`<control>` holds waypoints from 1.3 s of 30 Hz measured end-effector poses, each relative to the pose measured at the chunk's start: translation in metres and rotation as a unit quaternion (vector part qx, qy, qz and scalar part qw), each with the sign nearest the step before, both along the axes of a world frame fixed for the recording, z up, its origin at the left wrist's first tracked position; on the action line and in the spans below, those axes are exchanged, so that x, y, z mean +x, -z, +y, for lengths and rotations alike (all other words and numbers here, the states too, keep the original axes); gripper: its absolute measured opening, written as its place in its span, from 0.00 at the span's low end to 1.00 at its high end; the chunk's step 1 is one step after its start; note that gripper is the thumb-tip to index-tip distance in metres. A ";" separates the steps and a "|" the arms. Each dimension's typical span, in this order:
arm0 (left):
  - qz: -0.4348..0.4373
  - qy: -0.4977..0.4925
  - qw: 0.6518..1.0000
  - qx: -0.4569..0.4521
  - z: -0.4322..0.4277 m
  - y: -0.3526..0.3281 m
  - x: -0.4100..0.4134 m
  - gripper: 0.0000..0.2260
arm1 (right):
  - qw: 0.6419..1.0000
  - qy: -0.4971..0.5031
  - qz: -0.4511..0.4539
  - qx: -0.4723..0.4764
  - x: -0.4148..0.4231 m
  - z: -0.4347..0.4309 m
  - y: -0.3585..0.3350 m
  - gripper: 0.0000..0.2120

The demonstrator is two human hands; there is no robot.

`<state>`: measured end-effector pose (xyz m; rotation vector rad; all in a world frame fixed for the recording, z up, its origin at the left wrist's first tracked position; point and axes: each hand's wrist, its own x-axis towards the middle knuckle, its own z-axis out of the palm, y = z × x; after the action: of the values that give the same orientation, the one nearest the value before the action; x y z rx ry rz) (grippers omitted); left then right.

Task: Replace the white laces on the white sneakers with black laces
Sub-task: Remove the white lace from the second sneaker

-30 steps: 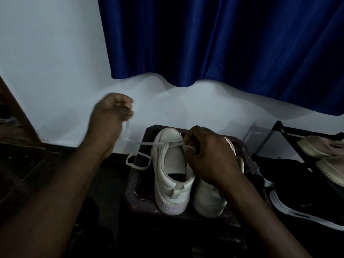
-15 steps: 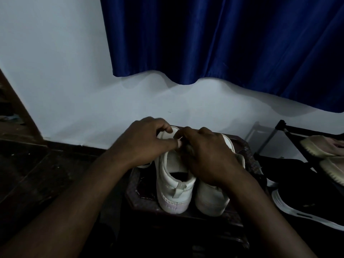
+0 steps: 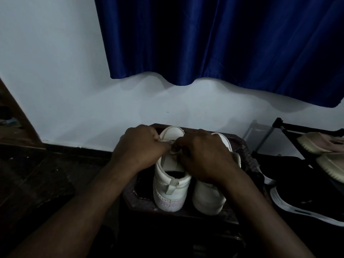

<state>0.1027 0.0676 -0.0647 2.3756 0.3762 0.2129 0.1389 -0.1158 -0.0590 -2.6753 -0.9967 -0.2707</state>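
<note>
Head camera, looking down into a dim corner where a person bends over a pair of shoes. Two smooth, low-top shoes stand side by side, heels toward the viewer, on a small dark wooden bench with a patterned rim. The left white sneaker shows its heel tab and open collar. The right white sneaker stands just beside it, half covered by a forearm.

Both hands meet over the tongue of the left white sneaker. The left hand has its fingers curled, and its thumb and forefinger pinch a flat white lace. The right hand is curled too, and its fingertips pinch the same white lace just beside the left hand's. Only a short bit of lace shows between the fingers; the rest is hidden under the hands.

Behind the bench rises a pale white wall, with a glossy deep-blue curtain hanging over its upper part. To the right, a black metal shoe rack carries a pair of beige ribbed-sole shoes. A black trainer with a white sole lies lower down, near the bench.
</note>
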 end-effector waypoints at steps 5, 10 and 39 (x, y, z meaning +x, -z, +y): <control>0.008 0.006 0.999 -0.034 0.007 0.001 0.004 0.11 | 0.995 0.011 0.035 0.091 0.003 -0.001 0.003 0.11; -0.001 0.005 1.000 -0.022 0.012 0.004 0.005 0.09 | 0.928 0.125 0.108 0.335 0.007 -0.007 0.003 0.11; -0.021 0.018 1.000 -0.006 0.001 0.001 0.005 0.08 | 0.687 -0.052 0.300 0.660 0.007 -0.013 -0.008 0.13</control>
<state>0.1072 0.0691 -0.0656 2.3597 0.3144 0.2416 0.1456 -0.1284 -0.0508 -1.1855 -0.3893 -0.0147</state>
